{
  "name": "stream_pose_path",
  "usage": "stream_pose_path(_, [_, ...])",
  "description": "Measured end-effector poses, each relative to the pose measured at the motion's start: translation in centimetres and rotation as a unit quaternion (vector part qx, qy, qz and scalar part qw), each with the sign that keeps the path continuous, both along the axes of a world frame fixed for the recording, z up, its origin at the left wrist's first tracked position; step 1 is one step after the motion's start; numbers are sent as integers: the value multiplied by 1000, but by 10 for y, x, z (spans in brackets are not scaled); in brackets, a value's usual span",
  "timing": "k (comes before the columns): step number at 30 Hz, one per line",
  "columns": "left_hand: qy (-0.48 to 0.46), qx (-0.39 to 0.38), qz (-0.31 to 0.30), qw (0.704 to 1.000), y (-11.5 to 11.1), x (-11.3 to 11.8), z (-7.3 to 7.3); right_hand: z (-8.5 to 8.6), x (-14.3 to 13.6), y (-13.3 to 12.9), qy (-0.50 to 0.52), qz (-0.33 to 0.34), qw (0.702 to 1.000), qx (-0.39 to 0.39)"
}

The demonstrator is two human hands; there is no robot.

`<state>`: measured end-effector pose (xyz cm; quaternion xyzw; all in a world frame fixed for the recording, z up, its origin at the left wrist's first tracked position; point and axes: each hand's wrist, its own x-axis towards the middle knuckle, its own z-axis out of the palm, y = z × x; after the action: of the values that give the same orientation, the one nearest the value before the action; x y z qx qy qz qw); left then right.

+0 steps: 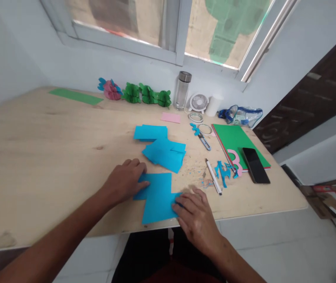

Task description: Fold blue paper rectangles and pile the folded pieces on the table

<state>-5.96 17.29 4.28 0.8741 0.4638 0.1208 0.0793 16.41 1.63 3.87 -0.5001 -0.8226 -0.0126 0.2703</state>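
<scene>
The blue paper (158,200) lies flat just inside the tabletop's (67,153) front edge, with smaller blue parts jutting out left and right. The left hand (126,181) is loosely open, thumb resting on the paper's left part; the right hand (193,212) has bent fingers over the right part, and whether they pinch it I cannot tell. Blue pieces (164,152) lie just beyond, a pen (213,177) to the right. The broadest bare wood stretches leftward. Print on the red box (333,204) is too blurred to read.
</scene>
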Motion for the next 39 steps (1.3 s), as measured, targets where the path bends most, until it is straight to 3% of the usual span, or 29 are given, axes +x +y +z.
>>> stream_pose_path(7, [-18, -72, 63, 995, -17, -6, 11, -1, 3, -2, -18, 0, 999, 31])
stream_pose_path(13, [-29, -115, 165, 979, -15, -61, 19, -2, 3, -2, 4, 12, 999, 50])
stream_pose_path(16, [-17, -94, 232, 968, -7, -82, 25, -1, 2, -2, 1, -4, 999, 45])
stream_pose_path(19, [-16, -24, 270, 962, -17, -78, 28, 0, 2, 0, -7, -9, 999, 48])
stream_pose_path(20, [-23, 11, 256, 966, -27, -73, 27, 1, 2, 0, -10, -7, 999, 48])
stream_pose_path(22, [-74, 107, 109, 986, -53, -59, 22, 1, 3, 0, -16, -7, 999, 40])
stream_pose_path(24, [-101, 67, -80, 989, -80, -43, 15, 2, 3, -1, -22, -9, 999, 30])
stream_pose_path(26, [-97, 34, -168, 980, -101, -27, 5, 2, 3, -2, -25, -11, 999, 23])
stream_pose_path(28, [-132, 44, -170, 976, -112, -13, -4, 2, 4, -3, -18, -13, 1000, 20])
stream_pose_path(31, [-216, 71, -122, 966, -113, 3, -12, 1, 5, -3, 5, -16, 1000, 5])
stream_pose_path(39, [-285, 29, 25, 958, -108, 15, -13, -4, 1, 3, 106, -69, 991, -30])
